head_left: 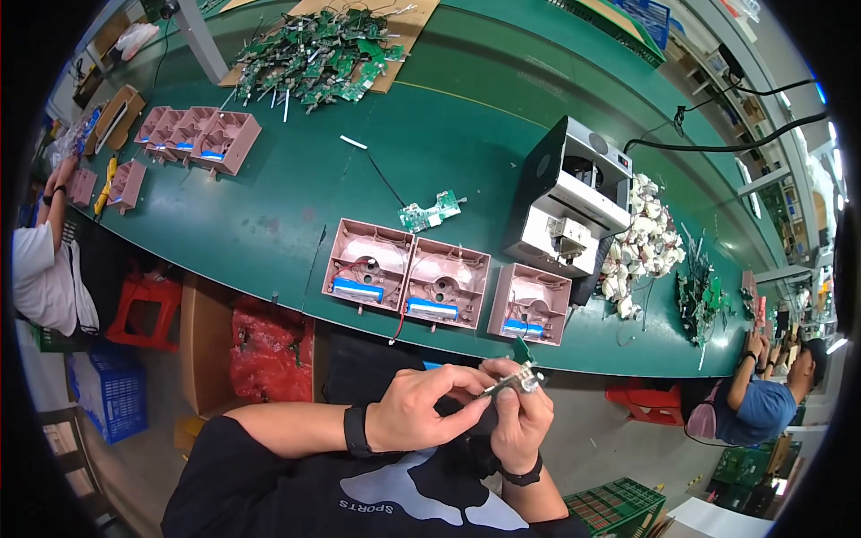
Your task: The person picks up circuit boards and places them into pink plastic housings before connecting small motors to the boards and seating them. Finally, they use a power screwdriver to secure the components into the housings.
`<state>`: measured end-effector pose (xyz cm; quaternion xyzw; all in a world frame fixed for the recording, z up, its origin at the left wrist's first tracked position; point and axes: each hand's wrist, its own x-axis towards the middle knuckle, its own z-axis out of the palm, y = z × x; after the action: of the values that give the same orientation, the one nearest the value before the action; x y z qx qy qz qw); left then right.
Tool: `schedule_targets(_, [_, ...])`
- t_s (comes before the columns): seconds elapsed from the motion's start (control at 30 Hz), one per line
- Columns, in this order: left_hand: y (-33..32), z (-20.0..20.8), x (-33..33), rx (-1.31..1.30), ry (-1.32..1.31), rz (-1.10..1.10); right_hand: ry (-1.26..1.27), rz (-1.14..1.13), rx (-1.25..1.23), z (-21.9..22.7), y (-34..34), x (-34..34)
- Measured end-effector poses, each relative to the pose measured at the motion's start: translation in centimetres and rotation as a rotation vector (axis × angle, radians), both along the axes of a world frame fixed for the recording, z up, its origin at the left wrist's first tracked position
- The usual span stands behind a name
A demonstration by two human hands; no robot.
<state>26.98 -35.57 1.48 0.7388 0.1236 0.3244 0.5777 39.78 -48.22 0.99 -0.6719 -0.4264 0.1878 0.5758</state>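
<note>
Both of my hands meet close to my chest, below the table's front edge. My left hand point(421, 408) and my right hand point(520, 423) together pinch a small silvery metal part point(511, 382) with a green circuit board piece point(522, 351) sticking up from it. Just beyond, on the green table point(296, 193), lie three pink plastic housings point(444, 282) side by side, each with a blue cell at its near edge. A single green circuit board point(429, 212) rests behind them.
A black-and-white bench machine point(574, 202) stands right of the housings, with a heap of white parts point(641, 242) beside it. A pile of green boards point(314, 54) lies on cardboard at the back. More pink housings point(197, 134) sit far left. Other people work at both ends.
</note>
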Motion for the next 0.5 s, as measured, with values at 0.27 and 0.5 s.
schedule_targets(0.27, [-0.3, -0.9, 0.3, -0.067, -0.022, 0.065, 0.063, -0.129, -0.075, -0.6, -0.1, -0.8])
schedule_targets(0.5, [0.3, -0.8, 0.3, 0.058, 0.027, -0.043, 0.169, -0.144, 0.047, -1.3, -0.8, -0.6])
